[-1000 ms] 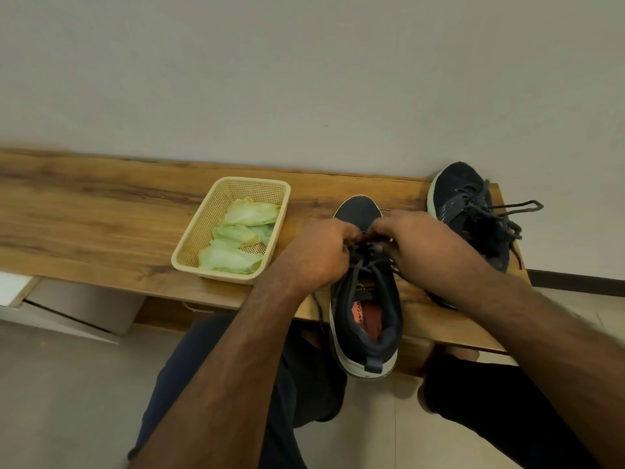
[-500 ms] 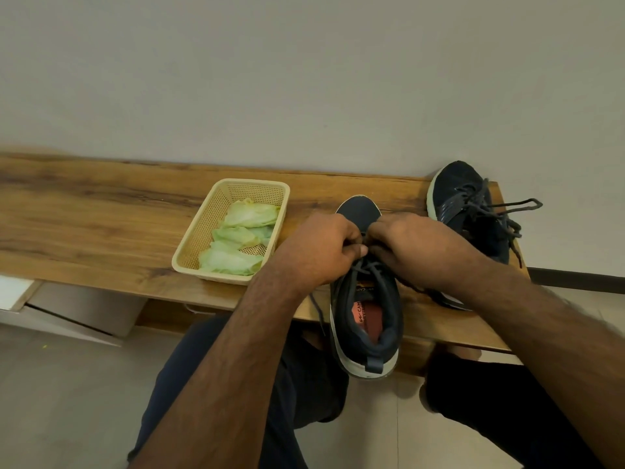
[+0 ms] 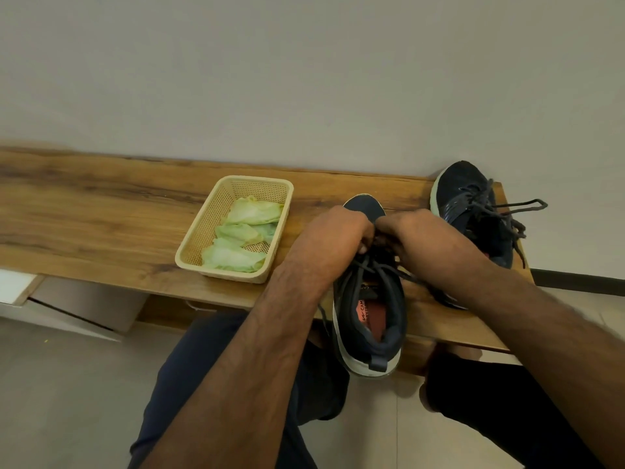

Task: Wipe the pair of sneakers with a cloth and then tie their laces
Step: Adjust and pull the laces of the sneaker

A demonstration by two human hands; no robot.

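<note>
The long wooden counter (image 3: 101, 211) is smooth and brown with dark streaks, and its left half has lots of open room. A dark blue sneaker (image 3: 370, 309) with a white sole sits near the front edge, its heel poking out past it, and the other sneaker (image 3: 473, 211) lies at the right end with loose floppy laces. The left hand (image 3: 334, 242) and right hand (image 3: 419, 238) meet over the near shoe, fingers pinching its thin dark laces (image 3: 375, 265), beside a holey tan basket (image 3: 216, 214) with soft green cloths (image 3: 236, 245).

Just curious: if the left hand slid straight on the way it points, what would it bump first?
Probably the right hand, already knuckle to knuckle with the left hand over the near shoe's laces.
</note>
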